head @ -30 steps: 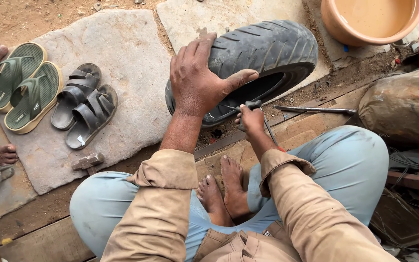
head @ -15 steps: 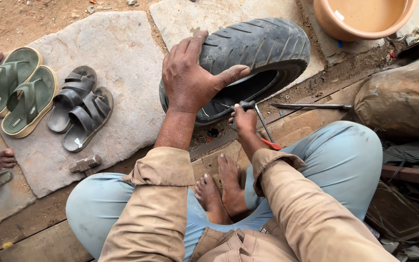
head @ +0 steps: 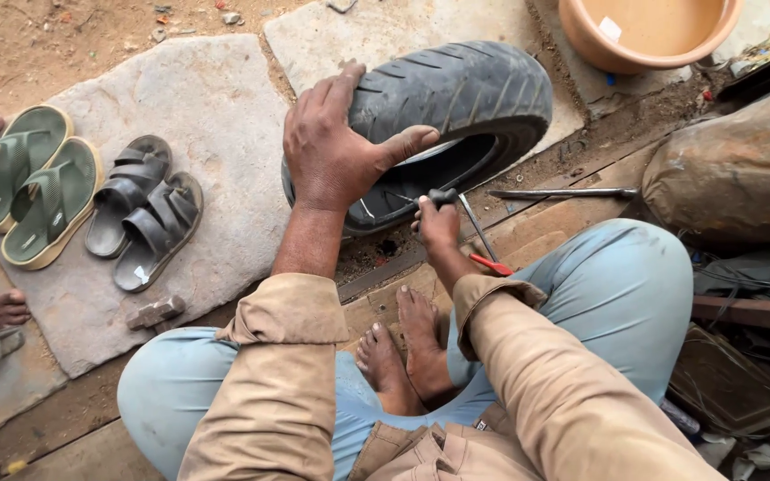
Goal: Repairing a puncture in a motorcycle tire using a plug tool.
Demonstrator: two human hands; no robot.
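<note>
Gripping the tyre (head: 456, 98), left hand (head: 336, 147) spread wide.

I see a black tyre (head: 456, 98) with a grooved tread standing on edge, tilted, across a stone slab and the dirt just in front of my crossed legs. Its inner rim faces me, showing a pale band along the bead. A slim metal tool (head: 470, 223) with a dark grip and a red end lies against that lower rim, pointing into the opening.
</note>
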